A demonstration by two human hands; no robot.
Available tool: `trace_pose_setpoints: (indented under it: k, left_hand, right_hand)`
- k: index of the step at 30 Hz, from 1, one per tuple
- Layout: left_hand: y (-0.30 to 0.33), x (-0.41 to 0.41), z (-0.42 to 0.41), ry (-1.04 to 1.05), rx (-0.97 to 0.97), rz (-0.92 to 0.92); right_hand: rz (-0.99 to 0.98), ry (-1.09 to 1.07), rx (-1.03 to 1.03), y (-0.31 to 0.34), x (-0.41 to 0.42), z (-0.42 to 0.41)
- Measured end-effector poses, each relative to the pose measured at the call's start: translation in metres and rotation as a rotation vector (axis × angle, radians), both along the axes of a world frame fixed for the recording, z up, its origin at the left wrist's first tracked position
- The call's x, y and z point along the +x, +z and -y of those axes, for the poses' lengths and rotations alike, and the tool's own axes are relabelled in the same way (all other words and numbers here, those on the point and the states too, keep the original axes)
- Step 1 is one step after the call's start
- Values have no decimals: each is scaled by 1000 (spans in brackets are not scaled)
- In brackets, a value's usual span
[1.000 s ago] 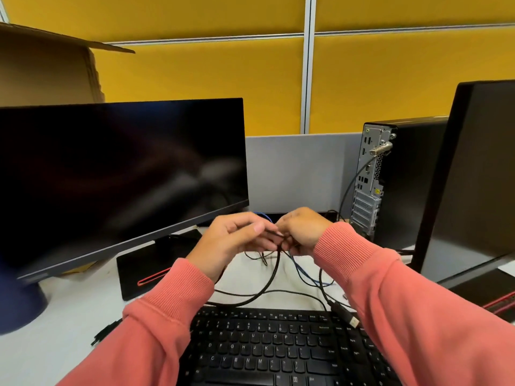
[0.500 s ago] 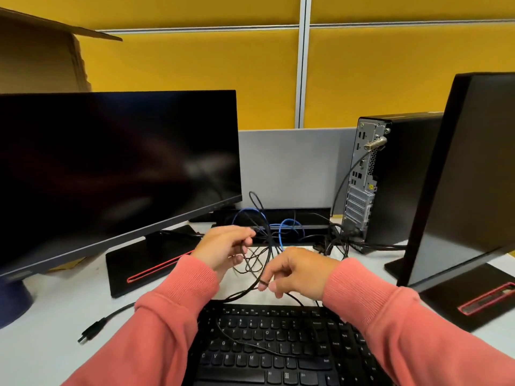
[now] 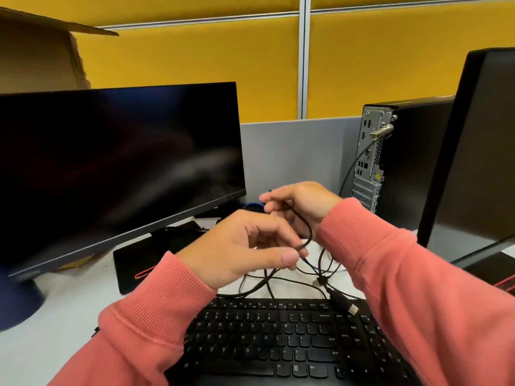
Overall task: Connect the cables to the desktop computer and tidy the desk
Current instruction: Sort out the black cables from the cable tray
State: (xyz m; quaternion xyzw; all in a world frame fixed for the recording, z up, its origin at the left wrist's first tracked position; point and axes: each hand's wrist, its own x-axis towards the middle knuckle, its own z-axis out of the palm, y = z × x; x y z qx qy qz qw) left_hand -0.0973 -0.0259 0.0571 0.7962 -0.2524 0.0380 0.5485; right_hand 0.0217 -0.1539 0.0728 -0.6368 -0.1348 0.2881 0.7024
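A thin black cable (image 3: pixel 305 227) arcs between my two hands above the desk. My left hand (image 3: pixel 245 246) pinches its lower end between thumb and fingers. My right hand (image 3: pixel 301 204) holds the upper end, fingers curled round it. Below them a tangle of black and blue cables (image 3: pixel 281 277) lies on the white desk, and a USB plug (image 3: pixel 353 309) rests on the black keyboard (image 3: pixel 278 344). The desktop computer (image 3: pixel 390 154) stands at the right, rear ports facing me, with one cable (image 3: pixel 352 165) plugged in.
A black monitor (image 3: pixel 111 162) stands at the left on a black base (image 3: pixel 145 260). A second monitor (image 3: pixel 479 146) rises at the right edge. A cardboard box (image 3: pixel 36 51) is behind the left monitor. Grey and yellow partition panels close off the back.
My right hand has risen and moved back over the cables, and my left hand has come forward. The black cable is now stretched in an arc between them.
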Motion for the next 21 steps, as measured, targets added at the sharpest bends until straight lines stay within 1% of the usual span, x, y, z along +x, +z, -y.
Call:
trace_pose_setpoints:
  k: [1, 2, 3, 4, 5, 6, 7, 8, 9, 11, 12, 14, 15, 17, 19, 21]
  left_hand:
    - [-3, 3, -4, 19, 52, -11]
    - [-7, 8, -9, 71, 55, -44]
    - [-11, 15, -15, 182, 26, -78]
    - [-13, 21, -20, 302, -45, -116]
    - [-15, 28, -25, 414, -106, -98]
    - [-16, 33, -30, 505, -138, -37]
    - [-15, 36, -33, 574, -109, 38]
    - [-14, 39, -36, 600, -53, 98]
    - [-12, 43, -36, 581, -2, 122]
    - [-7, 50, -30, 469, 64, 109]
    - [-4, 54, -25, 436, 82, 63]
    - [-7, 59, -24, 452, 75, -27]
    - [-12, 61, -26, 482, 84, -36]
    - [-22, 62, -34, 572, 106, -5]
    - [-26, 61, -42, 675, 72, 43]
    - [-19, 60, -44, 776, -11, 150]
  right_hand:
    - [55, -27, -12, 7, 1, 1]
    - [122, -52, -26, 14, 2, 2]
    - [197, -68, -39, 20, 3, 5]
    - [268, -67, -46, 25, 3, 9]
    - [327, -45, -37, 28, 3, 12]
    - [376, 3, -7, 31, 0, 15]
    - [415, 70, 40, 33, -3, 18]
    - [444, 142, 94, 34, -6, 20]
    - [465, 203, 140, 35, -10, 21]
    - [509, 254, 198, 39, -17, 20]
    - [531, 243, 219, 41, -19, 19]
    - [572, 174, 284, 48, -20, 20]
    - [578, 135, 332, 52, -20, 22]
    - [573, 71, 426, 61, -17, 30]
    - [524, 3, 492, 65, -14, 38]
    - [452, -131, 463, 61, -8, 45]
